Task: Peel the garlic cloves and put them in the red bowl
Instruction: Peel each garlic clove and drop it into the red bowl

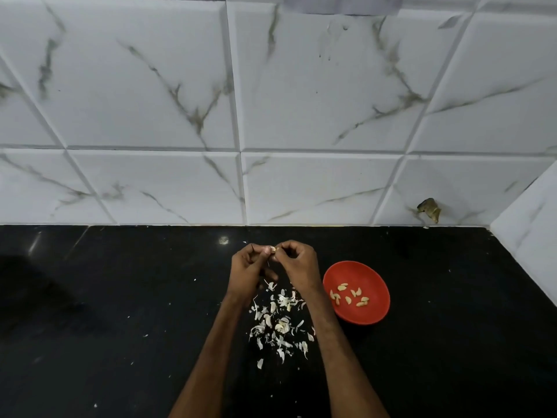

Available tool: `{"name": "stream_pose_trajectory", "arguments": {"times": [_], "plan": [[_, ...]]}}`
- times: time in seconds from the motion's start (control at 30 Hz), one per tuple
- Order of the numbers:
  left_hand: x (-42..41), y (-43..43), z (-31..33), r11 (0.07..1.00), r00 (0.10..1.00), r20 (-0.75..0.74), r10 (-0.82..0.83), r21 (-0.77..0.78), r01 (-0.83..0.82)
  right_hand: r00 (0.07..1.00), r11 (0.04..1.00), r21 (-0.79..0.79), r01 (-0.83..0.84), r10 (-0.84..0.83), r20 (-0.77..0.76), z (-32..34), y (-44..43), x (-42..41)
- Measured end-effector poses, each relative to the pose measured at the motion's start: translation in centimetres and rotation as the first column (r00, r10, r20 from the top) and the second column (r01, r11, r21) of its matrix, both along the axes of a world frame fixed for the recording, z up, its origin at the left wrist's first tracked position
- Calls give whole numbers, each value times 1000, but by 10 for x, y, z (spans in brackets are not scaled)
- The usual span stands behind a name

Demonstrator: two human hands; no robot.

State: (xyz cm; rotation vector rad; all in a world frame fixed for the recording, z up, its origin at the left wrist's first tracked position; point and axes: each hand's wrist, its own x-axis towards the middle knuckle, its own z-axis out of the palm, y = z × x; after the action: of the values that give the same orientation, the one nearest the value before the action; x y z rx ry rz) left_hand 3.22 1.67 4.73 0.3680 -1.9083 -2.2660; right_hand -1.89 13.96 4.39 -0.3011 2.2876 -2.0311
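Above the black counter, my left hand (247, 270) and my right hand (298, 263) meet fingertip to fingertip and pinch one small pale garlic clove (272, 249) between them. A thin strip of skin hangs down from the clove. To the right of my right wrist sits the red bowl (373, 285), holding several peeled yellowish cloves (349, 295). Below my hands, between my forearms, lies a scatter of white garlic skins and cloves (278, 325); I cannot tell the unpeeled cloves from loose skin.
The black counter (120, 312) stretches left and right of my arms, speckled with tiny skin flakes. A white marble-tiled wall (241, 116) rises behind it and a side wall (530, 236) closes the right. A chipped hole (429, 209) marks the wall near the corner.
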Motion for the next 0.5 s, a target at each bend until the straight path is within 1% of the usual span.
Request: {"name": "stream_pose_trajectory", "arguments": {"times": [0.07, 0.13, 0.27, 0.3, 0.43, 0.5], "plan": [[-4, 1, 2, 1000, 1000, -5, 7, -16, -7, 1000, 1000, 7, -8, 8, 4, 3, 1, -3], [-8, 1, 4, 997, 999, -41, 30, -73, -33, 1000, 999, 37, -9, 9, -11, 5, 2, -5], [-15, -6, 2, 955, 993, -89, 79, -278, -101, 998, 994, 103, 28, -23, -56, 6, 2, -12], [-17, -7, 2, 947, 993, -97, 74, -306, -100, 997, 992, 122, 34, -25, -69, 7, 2, -14], [-23, -9, 4, 934, 988, -149, 30, -349, -81, 992, 977, 210, 27, 0, -125, 8, 5, -19], [-24, -8, 3, 940, 987, -152, 49, -326, -97, 990, 973, 228, 25, 8, -142, 8, 3, -20]]}}
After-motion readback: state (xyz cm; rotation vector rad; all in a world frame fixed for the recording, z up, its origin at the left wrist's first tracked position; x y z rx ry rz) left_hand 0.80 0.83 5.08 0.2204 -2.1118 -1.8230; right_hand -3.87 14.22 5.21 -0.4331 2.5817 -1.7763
